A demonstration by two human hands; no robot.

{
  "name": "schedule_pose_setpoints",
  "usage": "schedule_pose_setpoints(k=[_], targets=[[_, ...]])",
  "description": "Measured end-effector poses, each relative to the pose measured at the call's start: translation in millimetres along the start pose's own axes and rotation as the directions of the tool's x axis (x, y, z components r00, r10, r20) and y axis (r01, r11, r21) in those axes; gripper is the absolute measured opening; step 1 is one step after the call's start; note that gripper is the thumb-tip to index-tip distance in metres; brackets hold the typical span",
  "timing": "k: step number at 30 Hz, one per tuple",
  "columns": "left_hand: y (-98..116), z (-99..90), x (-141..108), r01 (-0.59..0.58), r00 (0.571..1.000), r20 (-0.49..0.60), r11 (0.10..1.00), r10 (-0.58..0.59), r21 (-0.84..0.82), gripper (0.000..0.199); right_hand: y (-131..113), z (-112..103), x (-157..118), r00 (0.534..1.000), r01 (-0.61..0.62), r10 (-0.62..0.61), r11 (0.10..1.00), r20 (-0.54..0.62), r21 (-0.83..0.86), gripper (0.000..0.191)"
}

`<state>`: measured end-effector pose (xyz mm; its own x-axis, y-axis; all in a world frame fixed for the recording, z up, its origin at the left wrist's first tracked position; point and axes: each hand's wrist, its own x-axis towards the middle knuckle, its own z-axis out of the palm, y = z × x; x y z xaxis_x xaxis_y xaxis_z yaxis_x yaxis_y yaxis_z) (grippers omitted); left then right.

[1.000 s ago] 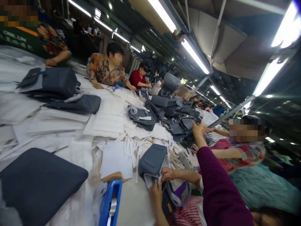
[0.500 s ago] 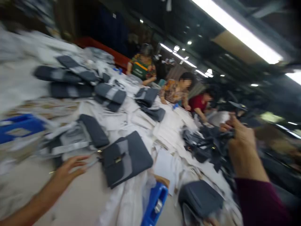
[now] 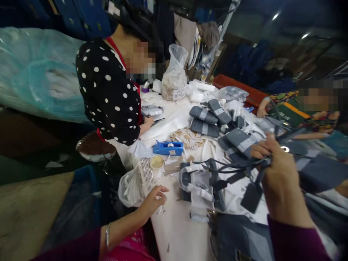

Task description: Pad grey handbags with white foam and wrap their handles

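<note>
My right hand (image 3: 281,174) is closed round a bunch of dark bag straps (image 3: 233,165) and holds it above the table; flat dark tabs dangle from it. My left hand (image 3: 154,199) is over the table's left edge, fingers curved and apart, holding nothing that I can see. Just beyond it are a plastic bag of white strips (image 3: 132,190) and a small round tub (image 3: 157,162). A dark grey bag (image 3: 241,235) with a pale band and a metal clasp lies at the near edge. Behind it sits another grey bag with white wrapping (image 3: 199,181).
A blue tape dispenser (image 3: 168,148) stands mid-table. Several wrapped grey pouches (image 3: 205,125) are piled farther back. A co-worker in a polka-dot top (image 3: 108,90) works at the left side, another in a green apron (image 3: 290,112) at the right. A stool (image 3: 95,146) stands at left.
The view has swung left, bringing the polka-dot co-worker and the stool into sight. My right hand has come over the table with the straps, away from the dark heap at right.
</note>
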<state>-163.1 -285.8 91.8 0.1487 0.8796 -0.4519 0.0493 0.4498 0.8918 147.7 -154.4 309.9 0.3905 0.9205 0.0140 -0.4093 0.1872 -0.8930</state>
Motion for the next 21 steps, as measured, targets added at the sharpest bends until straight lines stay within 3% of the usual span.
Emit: schedule_pose_setpoints(k=[3,6,10,13,15,17,18,21], targets=[[-6,-50.0,15,0.07,0.993,-0.097,0.997,-0.071,-0.016,0.039,69,54,26,0.988,-0.153,0.153,0.987,-0.012,0.046,0.039],[-12,-83.4,32,0.142,0.979,-0.144,0.989,-0.146,-0.038,0.041,141,77,51,0.957,-0.263,0.259,0.965,-0.132,-0.014,0.042],[-15,-99.8,58,0.092,0.976,-0.193,0.995,-0.097,-0.034,0.036,223,68,73,0.897,-0.36,0.317,0.928,-0.309,-0.094,0.035],[-10,-96.7,76,0.049,0.982,-0.182,0.999,-0.052,-0.024,0.034,262,50,78,0.844,-0.477,0.41,0.869,-0.347,-0.133,0.027],[-5,-89.1,87,0.045,0.989,-0.137,0.998,-0.049,-0.038,0.033,268,37,76,0.823,-0.529,0.459,0.834,-0.333,-0.156,0.021],[-1,-78.3,95,0.062,0.995,-0.071,0.996,-0.066,-0.061,0.031,257,20,67,0.834,-0.515,0.446,0.84,-0.324,-0.171,0.011],[1,-72.0,99,0.077,0.996,-0.033,0.994,-0.08,-0.074,0.031,246,10,60,0.849,-0.488,0.418,0.855,-0.324,-0.175,0.008],[0,-51.3,110,0.148,0.987,0.085,0.984,-0.139,-0.099,0.032,199,-32,14,0.901,-0.365,0.285,0.905,-0.327,-0.216,0.025]])
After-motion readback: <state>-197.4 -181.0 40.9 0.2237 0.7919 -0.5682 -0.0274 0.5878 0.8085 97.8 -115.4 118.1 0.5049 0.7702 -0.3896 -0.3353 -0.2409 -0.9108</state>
